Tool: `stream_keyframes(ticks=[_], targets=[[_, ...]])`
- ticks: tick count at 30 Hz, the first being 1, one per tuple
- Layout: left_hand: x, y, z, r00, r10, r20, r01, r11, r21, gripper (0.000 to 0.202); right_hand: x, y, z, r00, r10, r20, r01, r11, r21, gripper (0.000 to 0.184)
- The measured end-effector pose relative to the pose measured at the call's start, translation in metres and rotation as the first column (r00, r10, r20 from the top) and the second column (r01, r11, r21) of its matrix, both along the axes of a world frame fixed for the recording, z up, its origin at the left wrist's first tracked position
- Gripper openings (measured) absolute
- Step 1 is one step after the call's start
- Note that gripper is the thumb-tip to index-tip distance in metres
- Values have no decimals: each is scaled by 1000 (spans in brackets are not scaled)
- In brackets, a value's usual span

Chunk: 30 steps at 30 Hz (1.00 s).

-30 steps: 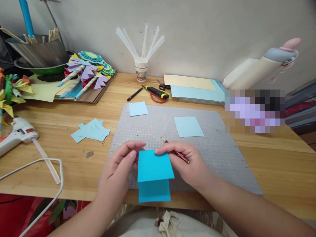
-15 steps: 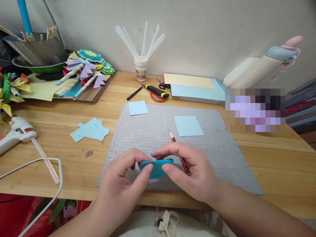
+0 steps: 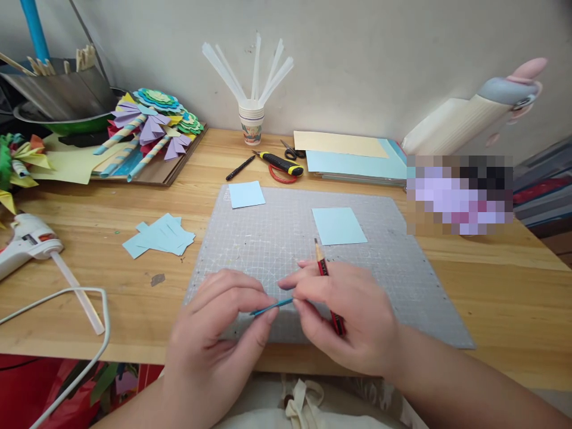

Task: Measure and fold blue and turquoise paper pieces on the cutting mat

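Between my hands is a small blue piece of paper (image 3: 280, 304), seen nearly edge-on above the near part of the grey cutting mat (image 3: 402, 286). My left hand (image 3: 218, 322) pinches its left end between thumb and fingers. The right end sits between the thumb and forefinger of my right hand (image 3: 346, 310). A red and black pencil (image 3: 322, 265) is also tucked in my right hand, its point facing away from me. Beyond the hands lie a light blue square of paper (image 3: 339, 226) and a smaller light blue paper piece (image 3: 246, 194), both on the mat.
Light blue paper scraps (image 3: 161, 235) lie left of the mat, near a glue gun (image 3: 33, 238) with its cord. Behind the mat are a pen (image 3: 240, 168), a yellow-black cutter (image 3: 281, 163), scissors (image 3: 292, 150), a paper cup (image 3: 251, 125) and a paper stack (image 3: 357, 164). Paper flowers (image 3: 152, 128) stand back left.
The blue paper has tilted from showing its broad face to nearly edge-on. My right fingers have closed onto its right end, and the pencil has turned more upright.
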State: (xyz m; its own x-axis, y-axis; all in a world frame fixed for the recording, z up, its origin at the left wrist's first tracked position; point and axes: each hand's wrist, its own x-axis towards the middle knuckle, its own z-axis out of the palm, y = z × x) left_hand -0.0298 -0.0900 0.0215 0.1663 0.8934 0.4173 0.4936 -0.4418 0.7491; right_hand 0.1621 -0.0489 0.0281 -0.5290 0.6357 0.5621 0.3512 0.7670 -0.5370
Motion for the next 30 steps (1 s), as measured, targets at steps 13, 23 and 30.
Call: stream_keyframes(ticks=[13,23,30], targets=[[-3,2,-3,979,87,186,-37,967,-254,9,1,-1,-3,994,-14,-112,-27,934,-356,4],[2,8,15,976,-127,-175,112,989,-92,14,-4,-4,-11,991,134,3,-128,954,-270,9],[-4,12,21,972,-92,-217,84,995,-48,15,-1,-3,0,991,93,-99,-111,974,-200,14]])
